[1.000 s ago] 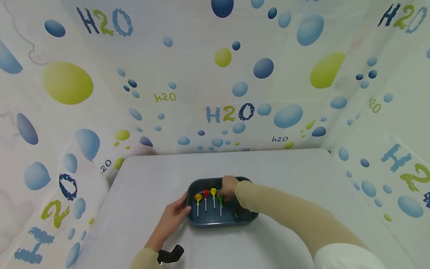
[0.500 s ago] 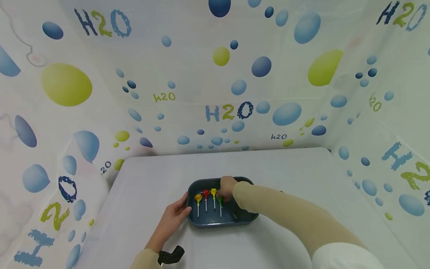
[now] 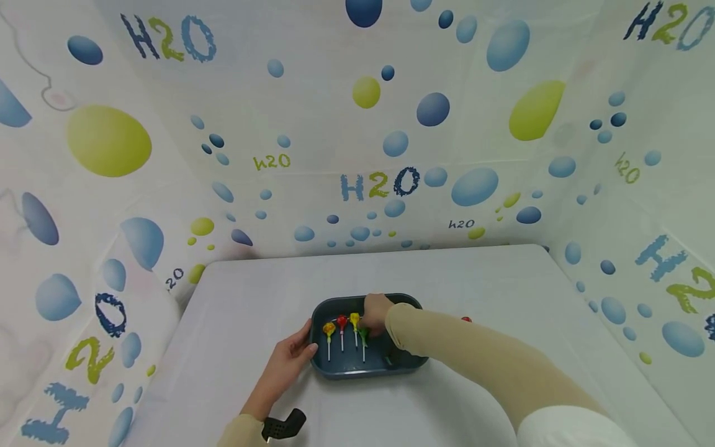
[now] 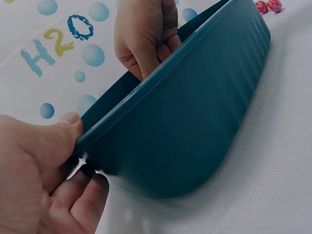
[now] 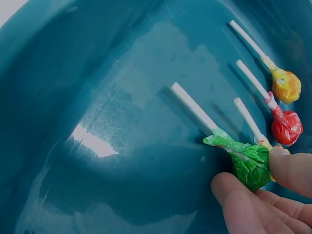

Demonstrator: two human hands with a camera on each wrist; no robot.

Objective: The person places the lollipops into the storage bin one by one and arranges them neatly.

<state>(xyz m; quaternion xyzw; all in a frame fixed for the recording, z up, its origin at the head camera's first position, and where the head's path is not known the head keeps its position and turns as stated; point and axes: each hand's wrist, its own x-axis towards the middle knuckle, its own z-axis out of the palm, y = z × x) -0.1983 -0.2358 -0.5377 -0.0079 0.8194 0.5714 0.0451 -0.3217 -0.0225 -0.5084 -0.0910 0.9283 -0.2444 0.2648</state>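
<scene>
A dark teal tray [image 3: 368, 374] with raised walls sits on the white table. My left hand [image 3: 289, 358] grips its left rim, thumb on top and fingers under the edge, as the left wrist view shows. Inside the tray my right hand [image 5: 263, 200] pinches the wrapped head of a green lollipop [image 5: 248, 165] between thumb and fingers. To the green one's left, in the head view, a yellow lollipop [image 3: 354, 320], a red lollipop [image 3: 342, 323] and an orange-yellow lollipop [image 3: 329, 329] lie in a row, sticks toward me.
A red-wrapped lollipop head [image 3: 466, 319] shows on the table behind the right forearm. Red wrapped candies [image 4: 268, 6] appear beyond the tray in the left wrist view. A patterned curtain [image 3: 313, 112] surrounds the white table [image 3: 251, 292].
My right hand has shifted slightly left with the green lollipop, nearer the yellow one. A red lollipop head has come into view behind the forearm. The left hand stays on the rim.
</scene>
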